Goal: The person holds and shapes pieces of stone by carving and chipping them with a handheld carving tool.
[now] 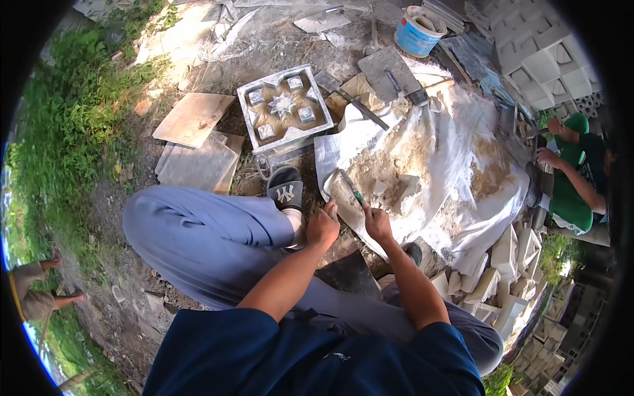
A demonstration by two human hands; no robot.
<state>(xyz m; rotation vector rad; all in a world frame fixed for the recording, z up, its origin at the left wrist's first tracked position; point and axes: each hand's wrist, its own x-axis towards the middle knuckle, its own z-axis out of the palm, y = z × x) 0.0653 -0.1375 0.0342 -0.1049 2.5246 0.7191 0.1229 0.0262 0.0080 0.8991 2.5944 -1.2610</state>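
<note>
Near the middle, my left hand (323, 226) is closed at the lower left edge of a pale, dusty flat piece (346, 198); its fingers seem to grip something too small to make out. My right hand (377, 224) is wrapped round the handle of a tool (358, 197) with a dark and green grip, which lies along the pale piece. Both hands are in front of a white sheet (456, 198) bearing sandy powder (396, 162). Up and to the left stands a square metal mould (285, 109) with a star-shaped centre and several raised blocks.
Flat boards (195, 119) lie left of the mould. A blue bucket (419, 32) stands at the upper right. Cast blocks (492, 277) are piled at lower right. One person in green (576, 175) is at far right; another person's legs (46, 290) show at far left.
</note>
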